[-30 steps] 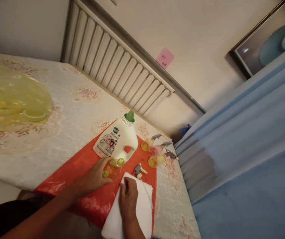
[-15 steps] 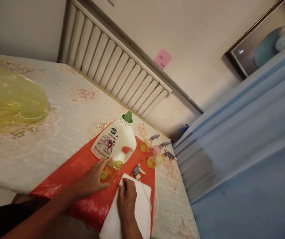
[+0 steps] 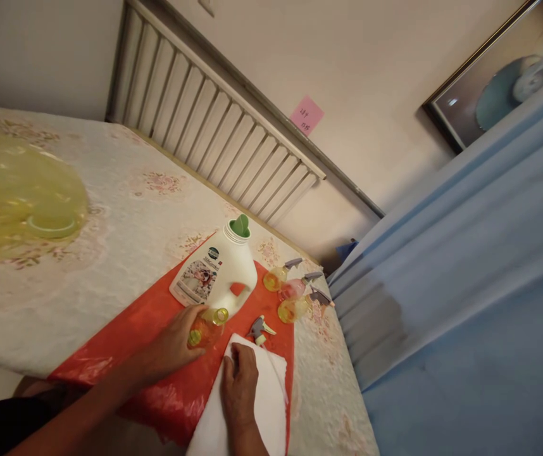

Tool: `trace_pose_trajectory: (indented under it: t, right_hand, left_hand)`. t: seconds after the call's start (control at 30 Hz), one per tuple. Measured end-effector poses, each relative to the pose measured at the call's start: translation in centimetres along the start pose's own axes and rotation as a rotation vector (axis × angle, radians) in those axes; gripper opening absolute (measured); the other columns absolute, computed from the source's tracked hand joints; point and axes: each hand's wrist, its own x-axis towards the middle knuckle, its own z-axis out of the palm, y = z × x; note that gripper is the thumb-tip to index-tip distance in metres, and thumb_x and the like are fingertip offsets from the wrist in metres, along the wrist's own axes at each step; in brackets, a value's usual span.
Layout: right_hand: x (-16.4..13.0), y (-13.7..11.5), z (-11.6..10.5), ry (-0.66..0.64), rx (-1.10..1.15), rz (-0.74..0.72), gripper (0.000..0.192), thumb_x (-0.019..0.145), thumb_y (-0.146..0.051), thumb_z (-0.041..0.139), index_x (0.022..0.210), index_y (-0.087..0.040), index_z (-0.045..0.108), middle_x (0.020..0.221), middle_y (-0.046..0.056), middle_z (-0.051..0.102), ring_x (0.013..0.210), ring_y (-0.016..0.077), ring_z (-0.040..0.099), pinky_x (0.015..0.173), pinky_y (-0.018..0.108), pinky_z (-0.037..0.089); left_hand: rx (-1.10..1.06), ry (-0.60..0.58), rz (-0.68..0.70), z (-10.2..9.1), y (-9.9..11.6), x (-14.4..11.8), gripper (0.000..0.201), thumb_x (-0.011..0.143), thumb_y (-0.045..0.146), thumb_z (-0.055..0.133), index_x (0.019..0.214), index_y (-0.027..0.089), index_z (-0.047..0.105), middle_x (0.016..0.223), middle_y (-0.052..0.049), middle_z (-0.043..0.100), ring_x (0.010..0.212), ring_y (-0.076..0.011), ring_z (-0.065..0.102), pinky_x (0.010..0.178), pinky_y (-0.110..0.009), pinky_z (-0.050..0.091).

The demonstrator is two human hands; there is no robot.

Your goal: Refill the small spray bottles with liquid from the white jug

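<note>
Left hand [image 3: 176, 345] kept gripping small orange bottle [image 3: 207, 326] beside white jug [image 3: 217, 278]; right hand [image 3: 239, 387] stayed flat, open, on white cloth [image 3: 264, 405]; nothing shifted.

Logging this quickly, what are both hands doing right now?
Left hand: closed around the small clear orange bottle without its spray head.
Right hand: open, palm down on the white folded cloth.

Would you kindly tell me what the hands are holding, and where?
The left hand grips the small yellow bottle around its body. The right hand lies flat on the white cloth.
</note>
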Motion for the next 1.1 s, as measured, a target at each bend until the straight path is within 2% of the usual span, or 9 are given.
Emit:
trace_pose_trajectory:
  t: [0.27,0.47,0.63,1.1]
  right_hand:
    - [-0.04,0.28,0.14,0.006,0.003,-0.011,0.022,0.087,-0.016,0.053,0.107,-0.02,0.062,0.096,0.009,0.066,0.089,0.0227,0.063,0.081,0.037,0.053]
    - [-0.11,0.18,0.12,-0.004,0.003,0.004,0.023,0.087,-0.015,0.052,0.107,-0.02,0.061,0.097,0.009,0.065,0.09,0.0231,0.063,0.082,0.038,0.053]
    - [-0.15,0.03,0.09,0.004,0.001,0.007,0.022,0.087,-0.014,0.051,0.105,-0.021,0.061,0.096,0.008,0.065,0.088,0.0224,0.062,0.08,0.036,0.053]
    - [0.07,-0.12,-0.01,0.032,-0.012,-0.026,0.022,0.087,-0.015,0.052,0.105,-0.022,0.062,0.094,0.007,0.066,0.086,0.0221,0.063,0.079,0.035,0.054]
  left_hand:
    - [-0.027,-0.002,-0.051,-0.01,0.27,0.19,0.068,0.066,0.021,0.064,0.13,0.021,0.041,0.135,-0.011,0.054,0.127,-0.03,0.051,0.106,-0.043,0.043]
    - [-0.068,0.05,-0.018,-0.03,0.35,0.17,0.066,0.065,0.019,0.063,0.128,0.022,0.045,0.133,-0.009,0.057,0.127,-0.0288,0.052,0.108,-0.042,0.042]
    - [-0.063,0.024,-0.062,-0.25,0.84,0.17,0.066,0.064,0.021,0.062,0.128,0.019,0.045,0.135,-0.012,0.056,0.127,-0.0307,0.053,0.107,-0.044,0.043]
    - [-0.056,0.003,-0.042,0.02,0.32,0.32,0.069,0.066,0.017,0.059,0.131,0.018,0.039,0.139,-0.012,0.052,0.131,-0.0307,0.047,0.112,-0.044,0.037]
